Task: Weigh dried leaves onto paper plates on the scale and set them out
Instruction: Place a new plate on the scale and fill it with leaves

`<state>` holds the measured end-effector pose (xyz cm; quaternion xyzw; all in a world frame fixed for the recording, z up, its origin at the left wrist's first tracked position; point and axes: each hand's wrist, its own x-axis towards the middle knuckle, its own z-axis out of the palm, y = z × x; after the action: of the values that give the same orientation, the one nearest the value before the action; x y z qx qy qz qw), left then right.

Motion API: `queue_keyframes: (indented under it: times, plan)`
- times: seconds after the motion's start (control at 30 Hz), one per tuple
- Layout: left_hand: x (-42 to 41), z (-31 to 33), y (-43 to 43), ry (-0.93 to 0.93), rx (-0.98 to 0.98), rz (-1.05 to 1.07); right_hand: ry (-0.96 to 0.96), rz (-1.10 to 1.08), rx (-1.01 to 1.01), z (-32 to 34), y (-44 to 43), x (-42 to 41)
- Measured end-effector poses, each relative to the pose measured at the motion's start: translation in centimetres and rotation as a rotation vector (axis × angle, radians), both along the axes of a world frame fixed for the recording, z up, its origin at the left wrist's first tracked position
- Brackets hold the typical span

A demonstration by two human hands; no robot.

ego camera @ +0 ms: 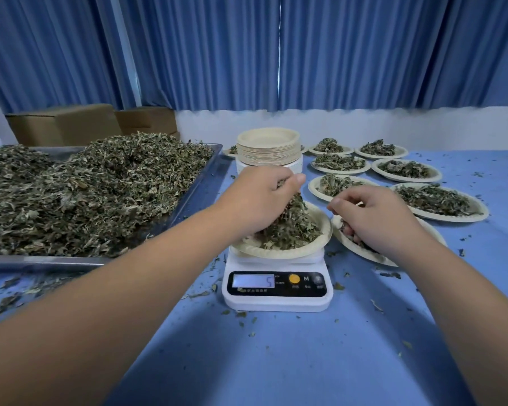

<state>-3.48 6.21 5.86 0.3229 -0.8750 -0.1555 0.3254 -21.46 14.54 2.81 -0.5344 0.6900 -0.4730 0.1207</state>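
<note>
Leaves (pixel 294 230) heap on the plate (pixel 291 253) atop the scale (pixel 276 301), just beneath your left hand (pixel 258 197), which clutches a clump (pixel 298 202); your right hand (pixel 376 215) curls over a neighbouring plate (pixel 364 254), its hold unclear. Sprinkle slowly and watch the display (pixel 252 281).

the blue table (pixel 276 361) bears a metal tray (pixel 41 260), a white scale (pixel 276 300), leaf-filled paper plates (pixel 452 219) and scattered leaf crumbs (pixel 377 306).

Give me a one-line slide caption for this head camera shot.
Left hand holds dried leaves over the paper plate on the scale; right hand reaches into the neighbouring plate.
</note>
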Motion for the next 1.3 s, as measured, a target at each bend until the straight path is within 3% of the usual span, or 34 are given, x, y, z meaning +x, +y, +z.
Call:
queue_keyframes:
  times: [0.37,0.63,0.73,0.8,0.97,1.2,1.3]
  plan:
    - [-0.5,0.2,-1.2,0.101,0.061,0.052,0.014,-0.007,0.005,0.1,0.2,0.2]
    - [1.3,0.9,-1.4,0.594,0.158,0.092,0.028,-0.007,0.004,0.1,0.3,0.2]
    - [2.7,0.9,-1.7,0.647,0.131,0.165,0.009,-0.004,0.002,0.2,0.4,0.3]
    - [4.2,0.9,-2.3,0.622,0.091,0.194,0.013,-0.002,-0.002,0.3,0.4,0.4]
    - [8.5,-0.9,-3.3,0.314,-0.105,0.41,0.012,-0.011,-0.021,0.5,0.6,0.8]
    - [13.5,-2.1,-5.5,0.119,0.009,0.693,0.072,-0.041,-0.033,0.7,0.8,1.3]
    - [14.7,-2.5,-6.1,-0.046,0.091,0.796,0.087,-0.043,-0.031,0.6,0.8,1.3]
